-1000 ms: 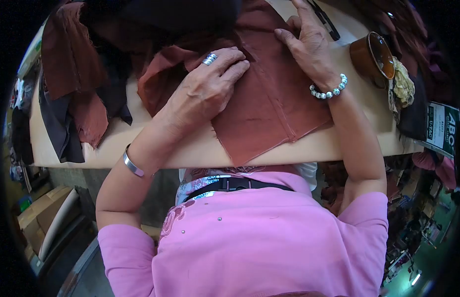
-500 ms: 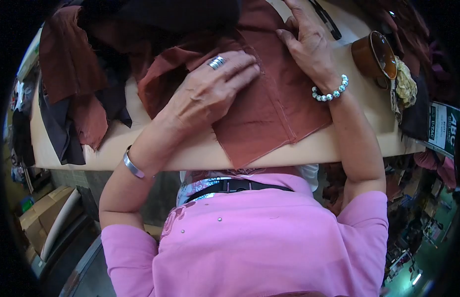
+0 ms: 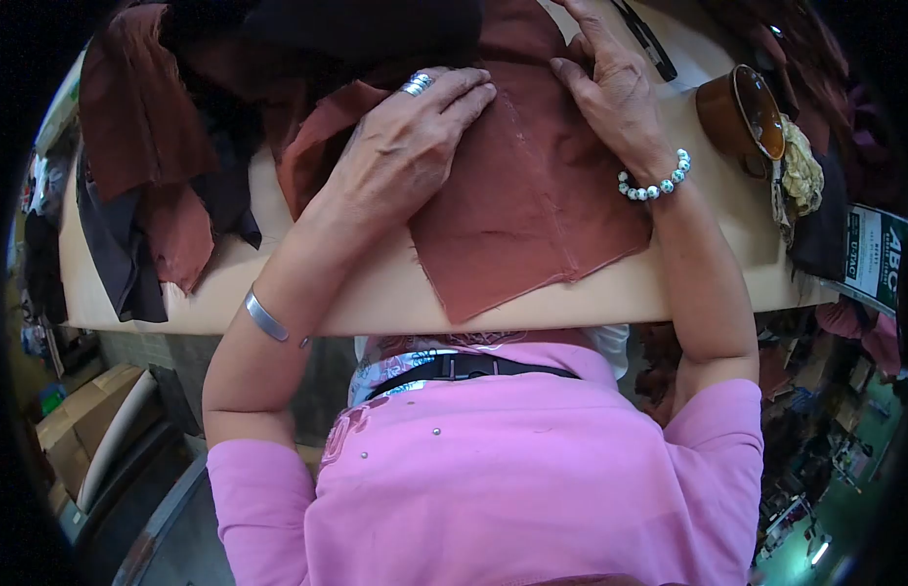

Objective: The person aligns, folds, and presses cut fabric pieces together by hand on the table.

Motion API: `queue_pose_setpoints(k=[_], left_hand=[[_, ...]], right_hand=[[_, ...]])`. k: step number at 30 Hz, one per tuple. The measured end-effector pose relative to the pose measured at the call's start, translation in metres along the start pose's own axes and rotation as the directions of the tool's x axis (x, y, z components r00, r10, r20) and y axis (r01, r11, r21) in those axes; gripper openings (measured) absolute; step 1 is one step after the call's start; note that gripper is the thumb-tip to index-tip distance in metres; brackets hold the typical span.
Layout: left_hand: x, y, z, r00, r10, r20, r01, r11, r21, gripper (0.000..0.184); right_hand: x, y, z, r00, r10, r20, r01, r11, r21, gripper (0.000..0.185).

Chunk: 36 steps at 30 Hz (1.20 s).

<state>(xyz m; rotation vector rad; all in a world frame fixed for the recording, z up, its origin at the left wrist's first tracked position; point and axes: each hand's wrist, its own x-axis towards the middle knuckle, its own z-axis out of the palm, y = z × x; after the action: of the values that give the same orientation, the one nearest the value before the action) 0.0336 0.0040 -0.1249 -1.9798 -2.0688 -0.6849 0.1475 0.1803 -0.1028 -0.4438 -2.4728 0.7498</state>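
A reddish-brown piece of cloth [image 3: 532, 195] lies over the front of the pale table, with a seam line running down it and a frayed lower edge. My left hand [image 3: 400, 146], wearing a wide silver ring, rests palm down on the cloth left of the seam. Its fingers are stretched out close together, and the thumb is hidden below. At the cloth's upper right edge is my right hand [image 3: 615, 103], thumb apart from the extended fingers, the thumb tip touching the cloth. Dark cloth [image 3: 366, 29] lies beyond both hands.
On the right stand a brown mug [image 3: 717, 112] and a crumpled yellowish cloth [image 3: 802, 171]. A slim black tool [image 3: 651, 44] lies beyond my right hand. Brown and dark cloth pieces [image 3: 131, 127] hang over the left side. The pale table's front edge [image 3: 376, 317] is close to my body.
My left hand has slid away and slightly left across the cloth, off the seam. The cloth's lower corner has shifted slightly left. My right hand has barely moved.
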Motion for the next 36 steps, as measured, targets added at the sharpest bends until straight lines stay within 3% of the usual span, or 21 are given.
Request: queue_pose_setpoints(k=[4, 7, 13, 16, 17, 20, 22, 24, 26, 29, 32, 36], left_hand=[[0.0, 0.0, -0.005, 0.999, 0.027, 0.047, -0.028, 1.0, 0.006, 0.041], [-0.001, 0.001, -0.007, 0.996, 0.071, 0.056, -0.069, 0.997, -0.027, 0.043], [-0.012, 0.021, -0.015, 0.966, 0.221, 0.136, -0.207, 0.972, -0.109, 0.048], [-0.007, 0.02, -0.024, 0.953, 0.238, 0.19, -0.206, 0.963, -0.173, 0.046], [-0.005, 0.014, -0.02, 0.956, 0.24, 0.168, -0.223, 0.968, -0.113, 0.043], [-0.003, -0.001, -0.012, 0.996, 0.089, 0.018, -0.089, 0.996, -0.004, 0.039], [-0.002, -0.004, -0.01, 0.999, 0.034, 0.013, -0.034, 0.999, -0.014, 0.034], [-0.002, -0.005, -0.006, 1.0, -0.003, 0.014, 0.004, 0.999, -0.042, 0.031], [-0.002, -0.004, -0.007, 1.0, 0.003, 0.006, -0.003, 0.999, -0.042, 0.03], [-0.003, -0.004, -0.007, 1.0, 0.009, 0.002, -0.009, 1.0, -0.025, 0.03], [-0.003, -0.004, -0.006, 1.0, 0.014, -0.013, -0.014, 1.0, -0.022, 0.029], [-0.003, -0.004, -0.004, 0.999, 0.028, -0.033, -0.029, 1.0, -0.009, 0.032]], right_hand=[[0.001, -0.004, -0.001, 0.998, 0.051, 0.03, -0.051, 0.999, 0.001, 0.06], [-0.001, 0.0, 0.001, 0.996, -0.086, -0.037, 0.085, 0.996, -0.031, 0.059], [0.0, -0.001, -0.003, 0.996, 0.05, 0.072, -0.053, 0.998, 0.035, 0.06], [0.001, 0.001, -0.003, 0.997, 0.021, 0.076, -0.025, 0.998, 0.053, 0.059], [0.004, 0.002, -0.004, 0.996, 0.012, 0.087, -0.015, 0.999, 0.036, 0.06], [0.015, 0.003, -0.007, 0.992, 0.046, 0.12, -0.045, 0.999, -0.011, 0.062], [0.025, 0.003, -0.01, 0.98, 0.143, 0.138, -0.138, 0.989, -0.047, 0.064], [0.028, 0.007, -0.005, 0.988, 0.11, 0.112, -0.112, 0.994, 0.013, 0.065], [0.03, 0.005, 0.003, 0.988, 0.122, 0.093, -0.133, 0.983, 0.122, 0.063], [0.031, 0.014, 0.017, 1.0, 0.011, -0.018, -0.009, 0.996, 0.092, 0.062], [0.03, 0.019, 0.02, 0.996, -0.038, -0.076, 0.054, 0.974, 0.22, 0.062], [0.03, 0.017, 0.019, 0.998, -0.022, -0.061, 0.032, 0.985, 0.17, 0.061]])
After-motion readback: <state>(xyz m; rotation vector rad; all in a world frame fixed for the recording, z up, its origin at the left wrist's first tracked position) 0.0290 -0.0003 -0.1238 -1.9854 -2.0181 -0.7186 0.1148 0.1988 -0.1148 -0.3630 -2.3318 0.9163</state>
